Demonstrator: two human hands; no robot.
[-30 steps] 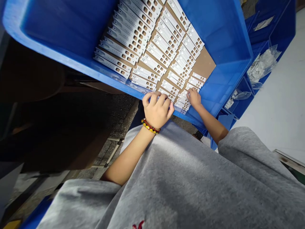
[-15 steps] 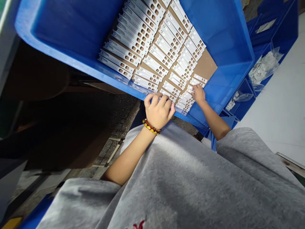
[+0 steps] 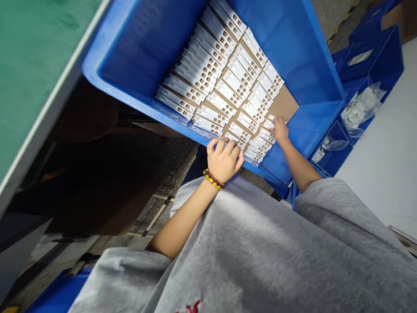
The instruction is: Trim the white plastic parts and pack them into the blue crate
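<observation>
Rows of flat white strips with square holes [image 3: 228, 89] lie on a brown cardboard sheet [image 3: 285, 103] inside a large blue bin [image 3: 182, 130]. My left hand [image 3: 224, 159], with a beaded bracelet at the wrist, has its fingers curled over the near rim of the bin. Inside the bin, my right hand [image 3: 280, 130] is at the right end of the nearer rows. Its fingers are bent down on the white strips there; the fingertips are partly hidden, and whether a strip is gripped does not show.
Smaller blue bins [image 3: 339, 130] at the right hold clear plastic bags of white parts [image 3: 363, 106]. A green surface [image 3: 42, 56] with a pale edge is at the upper left. Below the big bin's left side is a dark space over a paved floor.
The view has shifted, so the bin appears further right and more of the green surface shows. My right hand has moved slightly along the strips. My left hand stays on the rim.
</observation>
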